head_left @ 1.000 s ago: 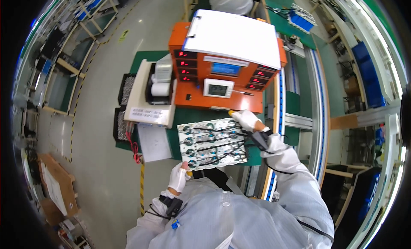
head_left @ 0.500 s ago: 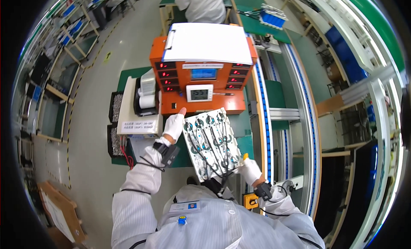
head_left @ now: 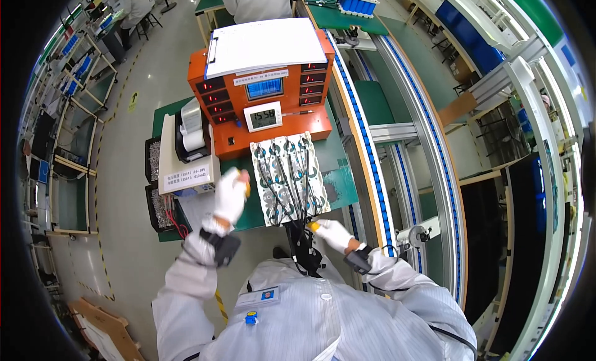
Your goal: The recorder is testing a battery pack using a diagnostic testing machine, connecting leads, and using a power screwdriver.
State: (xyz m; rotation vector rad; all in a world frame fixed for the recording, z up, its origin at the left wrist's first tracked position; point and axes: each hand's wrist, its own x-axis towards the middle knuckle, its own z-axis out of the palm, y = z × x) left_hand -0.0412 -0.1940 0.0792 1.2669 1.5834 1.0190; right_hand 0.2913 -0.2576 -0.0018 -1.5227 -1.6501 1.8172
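Observation:
A white flat battery module [head_left: 289, 180] with round terminals and several black cables [head_left: 300, 223] lies on the green bench, close to the orange tester. Its cables run over the top and hang past the near edge. My left hand [head_left: 231, 196], in a white glove, is just left of the module and off it. Its fingers are loosely bent, with nothing visible in them. With yellow-tipped fingers pressed together, my right hand [head_left: 334, 234] pinches at the cables by the near edge; the exact grip is partly hidden.
Behind the module stands the orange tester [head_left: 233, 140] with red displays, a clipboard [head_left: 267, 47] and a white clock [head_left: 263, 116]. A cream box [head_left: 186, 171] and dark bins of small parts [head_left: 152, 159] are at left. The conveyor rail [head_left: 366, 140] runs along the right.
The module has moved away from me, from tilted and close to my body to squarer beside the tester. My left hand has let go of it; my right has shifted to the cables.

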